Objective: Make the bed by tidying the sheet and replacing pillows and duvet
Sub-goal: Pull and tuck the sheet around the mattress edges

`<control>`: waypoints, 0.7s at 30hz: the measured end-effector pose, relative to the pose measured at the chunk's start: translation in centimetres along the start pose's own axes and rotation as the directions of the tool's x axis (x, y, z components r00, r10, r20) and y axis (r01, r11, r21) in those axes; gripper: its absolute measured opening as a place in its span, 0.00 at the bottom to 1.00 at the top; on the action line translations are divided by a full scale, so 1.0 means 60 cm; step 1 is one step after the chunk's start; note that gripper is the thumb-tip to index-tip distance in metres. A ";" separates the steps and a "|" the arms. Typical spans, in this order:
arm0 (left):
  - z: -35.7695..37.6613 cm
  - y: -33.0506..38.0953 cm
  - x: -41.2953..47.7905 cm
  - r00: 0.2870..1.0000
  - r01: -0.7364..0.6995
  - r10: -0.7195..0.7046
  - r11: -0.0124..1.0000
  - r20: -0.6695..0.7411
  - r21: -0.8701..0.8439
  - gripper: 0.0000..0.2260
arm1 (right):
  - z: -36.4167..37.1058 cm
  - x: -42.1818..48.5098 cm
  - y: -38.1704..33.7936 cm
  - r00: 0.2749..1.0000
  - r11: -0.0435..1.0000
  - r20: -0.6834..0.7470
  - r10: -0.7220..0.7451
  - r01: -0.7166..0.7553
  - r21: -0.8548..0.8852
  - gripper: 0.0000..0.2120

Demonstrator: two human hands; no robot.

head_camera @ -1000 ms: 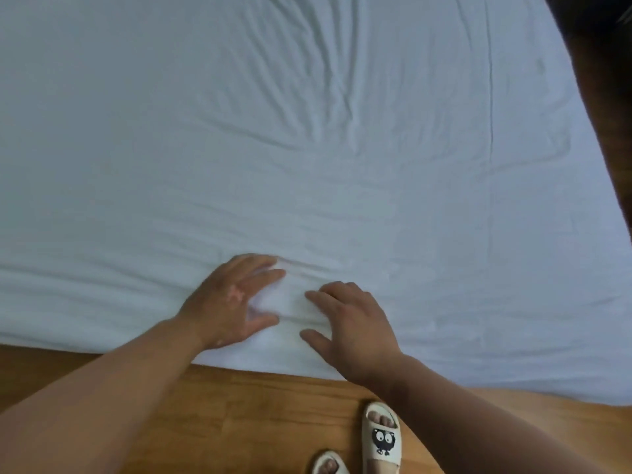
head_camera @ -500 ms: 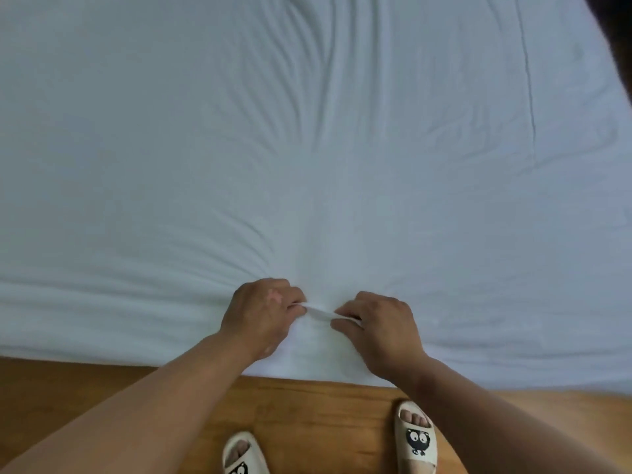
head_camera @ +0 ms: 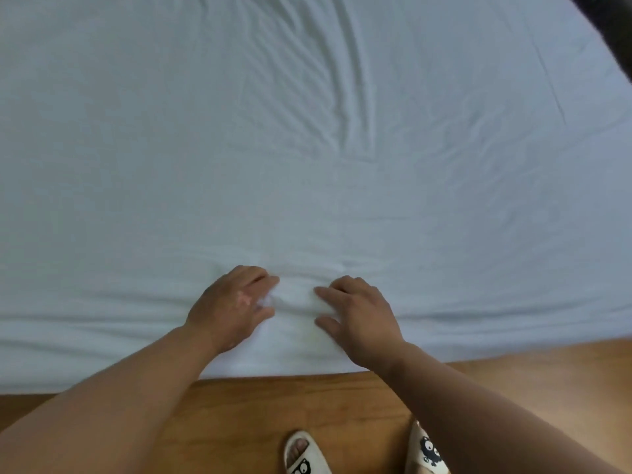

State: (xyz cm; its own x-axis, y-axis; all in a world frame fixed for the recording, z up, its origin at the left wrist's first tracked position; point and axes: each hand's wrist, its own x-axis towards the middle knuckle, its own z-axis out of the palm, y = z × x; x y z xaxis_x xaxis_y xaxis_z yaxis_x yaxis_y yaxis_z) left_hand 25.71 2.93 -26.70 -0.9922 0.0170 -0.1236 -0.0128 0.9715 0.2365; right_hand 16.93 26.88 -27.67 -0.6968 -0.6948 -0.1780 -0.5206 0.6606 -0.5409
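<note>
1. White sheet [head_camera: 307,200] covered the bed [head_camera: 85,364], creased mid-span.
2. We found right hand [head_camera: 359,316] fingers flat near its edge; left hand [head_camera: 236,302] curved, grip unclear.
3. Pillows, duvet unseen; outstanding.

Item logged, one: sheet [head_camera: 307,165]. White, lightly rumpled, spread flat over the bed and filling my view from 9 to 3 o'clock. I see long creases fanning from 12 o'clock down toward the centre, and a straight fold line at 2 o'clock. A small bunched ridge sits at 6 o'clock, just inside the near edge.
</note>
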 end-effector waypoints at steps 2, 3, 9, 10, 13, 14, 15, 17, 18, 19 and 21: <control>0.021 -0.009 0.000 0.996 -0.034 0.036 0.999 -0.081 0.035 0.13 | 0.031 0.025 -0.020 0.998 0.999 -0.049 0.049 -0.049 0.000 0.17; 0.032 -0.008 0.005 0.995 -0.020 0.022 1.000 -0.098 0.022 0.09 | 0.042 0.031 -0.021 0.995 0.998 -0.078 0.063 -0.065 -0.013 0.14; 0.052 -0.009 0.035 0.989 0.148 -0.148 0.989 -0.008 -0.026 0.03 | 0.048 0.057 -0.005 0.996 0.997 -0.031 0.082 -0.082 -0.006 0.12; 0.042 -0.007 0.038 0.982 0.189 -0.188 0.980 0.023 -0.057 0.06 | 0.041 0.057 -0.007 0.996 0.996 -0.024 0.090 -0.090 0.014 0.12; 0.013 0.004 0.013 0.963 0.258 -0.240 0.953 0.121 -0.160 0.09 | 0.027 0.024 -0.011 0.996 0.993 -0.024 0.081 -0.078 0.089 0.12; 0.006 0.009 -0.005 0.967 0.234 -0.211 0.958 0.142 -0.164 0.10 | 0.025 0.006 -0.012 0.998 0.994 -0.028 0.057 -0.055 0.092 0.13; 0.002 0.018 -0.026 0.973 0.206 -0.182 0.962 0.145 -0.178 0.11 | 0.027 -0.010 -0.014 0.999 0.995 -0.022 0.037 -0.034 0.095 0.14; 0.005 0.030 -0.049 0.973 0.205 -0.173 0.951 0.155 -0.231 0.12 | 0.035 -0.028 -0.016 1.000 0.993 -0.003 0.028 -0.028 0.110 0.14; 0.006 0.030 -0.045 0.969 0.216 -0.178 0.949 0.172 -0.231 0.11 | 0.040 -0.029 -0.018 0.999 0.994 -0.001 0.037 -0.037 0.099 0.15; 0.007 0.026 -0.037 0.967 0.206 -0.164 0.954 0.195 -0.218 0.10 | 0.044 -0.027 -0.020 0.999 0.996 -0.002 0.050 -0.049 0.079 0.16; 0.003 0.005 -0.033 0.963 0.161 -0.103 0.961 0.249 -0.223 0.10 | 0.050 -0.021 -0.034 0.998 0.997 -0.002 0.061 -0.060 0.044 0.17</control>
State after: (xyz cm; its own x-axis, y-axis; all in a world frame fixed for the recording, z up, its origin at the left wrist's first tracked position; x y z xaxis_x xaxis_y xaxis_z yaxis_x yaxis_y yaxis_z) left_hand 27.69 3.24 -26.55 -0.9232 -0.0249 -0.3835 -0.1995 0.8840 0.4227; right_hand 20.34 25.54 -28.83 -0.7281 -0.6530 -0.2087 -0.4552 0.6881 -0.5651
